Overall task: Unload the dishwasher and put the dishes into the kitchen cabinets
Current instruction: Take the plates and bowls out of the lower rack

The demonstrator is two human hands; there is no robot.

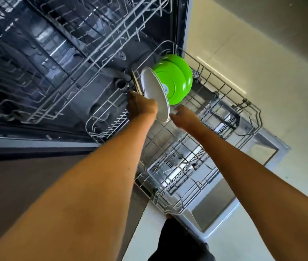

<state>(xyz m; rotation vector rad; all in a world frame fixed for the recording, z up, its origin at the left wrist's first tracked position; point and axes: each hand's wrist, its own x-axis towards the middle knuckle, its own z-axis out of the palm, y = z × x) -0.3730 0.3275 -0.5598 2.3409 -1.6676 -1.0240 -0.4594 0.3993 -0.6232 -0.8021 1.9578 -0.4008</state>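
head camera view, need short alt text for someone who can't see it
A person's left hand grips a round white plate standing in the pulled-out wire lower dishwasher rack; the right hand hovers beside it. Two bright green plastic plates stand behind.

Two bare forearms run from the lower corners of the frame toward its centre, with no sleeve, watch or bracelet showing anywhere along them. The left hand (142,105) has a thin pale band at one finger, which may be a ring; it is too small to be sure. The right hand (184,117) shows a light fingernail at its upper edge. At the bottom centre of the frame is a dark, black garment (179,242) on the person's lower body.
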